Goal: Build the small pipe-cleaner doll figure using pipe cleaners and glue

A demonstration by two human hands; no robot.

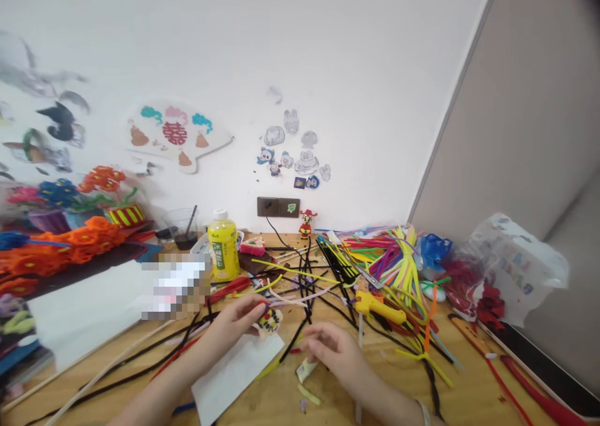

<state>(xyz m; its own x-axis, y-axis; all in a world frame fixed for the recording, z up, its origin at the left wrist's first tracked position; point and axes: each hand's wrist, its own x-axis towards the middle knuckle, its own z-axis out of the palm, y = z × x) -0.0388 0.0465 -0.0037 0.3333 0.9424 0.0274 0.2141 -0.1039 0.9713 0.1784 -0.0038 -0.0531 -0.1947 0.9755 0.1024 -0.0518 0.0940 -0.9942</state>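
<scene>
My left hand [244, 317] pinches a small craft face [269, 320], pale yellow with black, red and white details. It is held above a white sheet of paper [239, 376] lying on the wooden table. To the right, my right hand [335, 351] hovers low with loosely curled fingers and a gap between thumb and forefinger. Just beneath it is a small pale piece [305, 371] with dark marks; whether the fingers touch it is unclear. A yellow glue gun [379, 307] lies beyond my right hand.
Black pipe cleaners [307, 288] criss-cross mid-table, with a colourful bundle [405, 267] at the back right. A yellow bottle [224, 245] and a cup with dark liquid [185, 232] stand behind. Orange flowers [60, 251] fill the left, and a plastic bag [520, 267] sits right.
</scene>
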